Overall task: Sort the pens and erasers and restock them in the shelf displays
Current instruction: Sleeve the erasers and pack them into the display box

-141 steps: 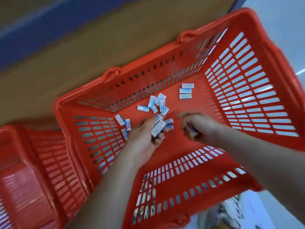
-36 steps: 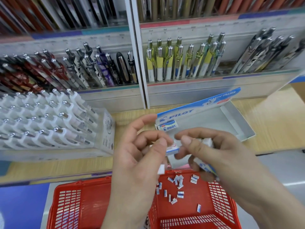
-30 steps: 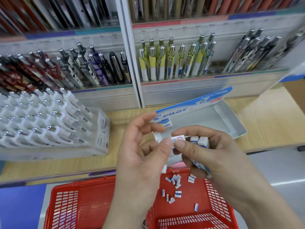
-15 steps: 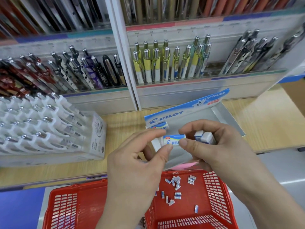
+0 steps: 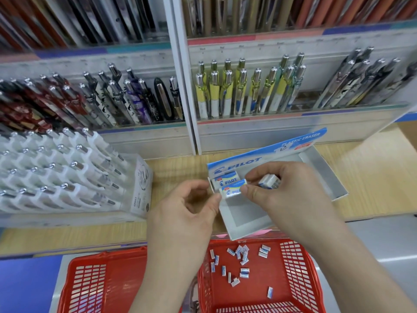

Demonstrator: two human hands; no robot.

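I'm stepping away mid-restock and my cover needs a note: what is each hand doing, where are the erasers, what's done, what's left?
Left hand: holds nothing; its thumb touches the end of the eraser.
Right hand: pinches that eraser at the display box, with spare erasers tucked in the palm.
Done: one placed eraser lies in the box's far left corner.
Left: seat this one beside it, add the spares, then fetch the loose erasers from the red basket.

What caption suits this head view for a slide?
Right hand holds a Pilot eraser beside a boxed eraser in the display box; loose erasers lie in the red basket below.
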